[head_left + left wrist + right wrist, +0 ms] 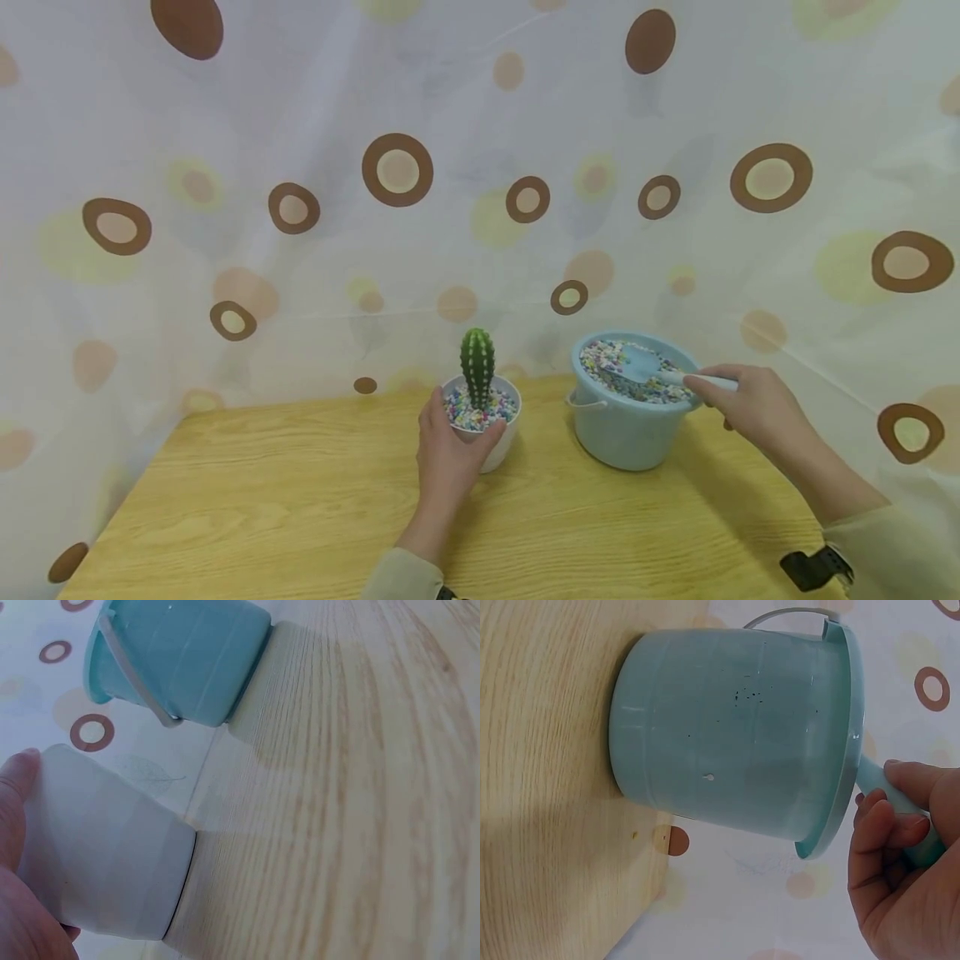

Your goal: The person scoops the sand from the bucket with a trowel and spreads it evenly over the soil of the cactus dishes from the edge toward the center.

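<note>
My left hand grips the side of a white pot, thumb and fingers around it near the rim. In the pot a green cactus stands upright amid multicoloured pebbles. To the right is a light blue bucket filled with similar small pebbles. My right hand holds a light blue scoop by its handle, the blade at the pebbles inside the bucket. The right wrist view shows fingers curled round the handle beside the bucket rim; the blade is hidden there.
Pot and bucket stand on a wooden table toward its back edge. Behind it hangs a white curtain with brown and pale spots. The bucket's white carrying handle hangs down on its left side.
</note>
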{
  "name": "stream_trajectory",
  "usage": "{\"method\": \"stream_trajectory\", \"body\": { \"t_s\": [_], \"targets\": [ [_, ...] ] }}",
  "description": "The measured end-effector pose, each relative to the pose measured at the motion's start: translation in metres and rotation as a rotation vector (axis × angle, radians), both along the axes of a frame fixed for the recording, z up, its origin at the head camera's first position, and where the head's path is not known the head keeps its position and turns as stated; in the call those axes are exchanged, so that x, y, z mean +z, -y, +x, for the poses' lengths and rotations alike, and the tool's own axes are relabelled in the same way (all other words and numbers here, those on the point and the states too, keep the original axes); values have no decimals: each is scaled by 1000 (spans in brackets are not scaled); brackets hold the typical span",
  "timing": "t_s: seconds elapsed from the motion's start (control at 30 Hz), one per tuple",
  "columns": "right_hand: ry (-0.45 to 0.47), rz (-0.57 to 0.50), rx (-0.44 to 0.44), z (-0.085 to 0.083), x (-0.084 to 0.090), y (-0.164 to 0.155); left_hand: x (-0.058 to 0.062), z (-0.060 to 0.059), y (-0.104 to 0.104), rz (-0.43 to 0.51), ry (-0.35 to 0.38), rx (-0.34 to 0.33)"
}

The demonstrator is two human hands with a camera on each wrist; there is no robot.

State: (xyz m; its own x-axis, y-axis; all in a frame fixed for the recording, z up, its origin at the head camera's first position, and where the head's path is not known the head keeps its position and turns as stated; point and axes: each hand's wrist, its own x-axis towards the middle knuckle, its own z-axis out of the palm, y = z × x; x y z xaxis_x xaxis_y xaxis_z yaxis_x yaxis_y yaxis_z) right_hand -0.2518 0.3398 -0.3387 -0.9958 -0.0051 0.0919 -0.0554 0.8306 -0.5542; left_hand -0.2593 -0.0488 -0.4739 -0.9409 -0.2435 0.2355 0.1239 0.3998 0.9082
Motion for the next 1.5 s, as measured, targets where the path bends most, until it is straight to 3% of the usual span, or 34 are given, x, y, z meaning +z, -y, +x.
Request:
{"method": "stream_trajectory", "body": {
  "t_s": [0.67,1.33,1.5],
  "targets": [
    [-13,1,-11,9,0,-2,0,1,0,-3,-9,12],
    [-5,-76,-36,21,9,6,1,0,1,-15,5,8],
    [-14,-51,-22,23,12,9,0,0,1,-16,-1,6]
  ]
}}
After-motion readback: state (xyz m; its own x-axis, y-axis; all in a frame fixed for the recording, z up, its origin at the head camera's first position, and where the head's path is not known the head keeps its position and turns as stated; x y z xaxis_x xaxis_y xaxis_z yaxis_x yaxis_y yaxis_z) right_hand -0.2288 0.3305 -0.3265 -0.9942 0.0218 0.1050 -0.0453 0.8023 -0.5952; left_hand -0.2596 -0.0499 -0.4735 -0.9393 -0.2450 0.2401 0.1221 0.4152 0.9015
